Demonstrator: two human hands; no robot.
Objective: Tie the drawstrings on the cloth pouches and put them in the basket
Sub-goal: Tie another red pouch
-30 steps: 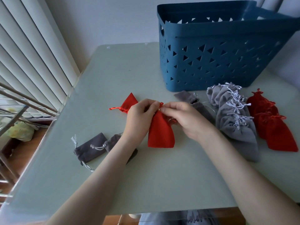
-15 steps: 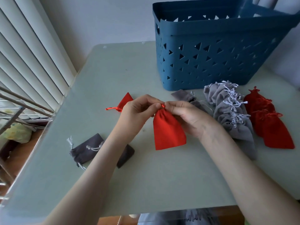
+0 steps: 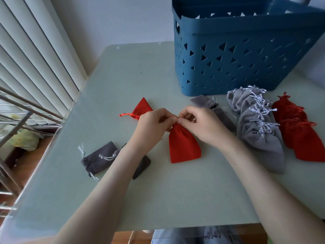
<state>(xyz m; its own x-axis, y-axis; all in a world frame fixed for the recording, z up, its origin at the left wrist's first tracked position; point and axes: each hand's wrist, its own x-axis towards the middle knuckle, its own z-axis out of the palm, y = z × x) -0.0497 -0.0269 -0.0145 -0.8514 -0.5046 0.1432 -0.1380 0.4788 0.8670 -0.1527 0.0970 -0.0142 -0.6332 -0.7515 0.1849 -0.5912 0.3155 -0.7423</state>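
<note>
A red cloth pouch (image 3: 182, 146) lies mid-table with its gathered neck pointing away from me. My left hand (image 3: 152, 126) and my right hand (image 3: 202, 124) meet at that neck, each pinching its drawstring between thumb and fingers. The strings themselves are hidden by my fingers. Another red pouch (image 3: 142, 108) lies just behind my left hand, its cord trailing left. The blue plastic basket (image 3: 237, 55) with triangle cut-outs stands at the back right.
Dark grey pouches (image 3: 99, 158) lie at the near left under my left forearm. A grey pouch (image 3: 204, 101) sits before the basket. At the right lie tied grey pouches (image 3: 260, 131) and red pouches (image 3: 302, 132). Window blinds (image 3: 31, 55) and a metal rack border the table's left edge.
The pouch's body has swung from straight towards me to slanting right. Both hands stayed pinched at its neck, shifting slightly right.
</note>
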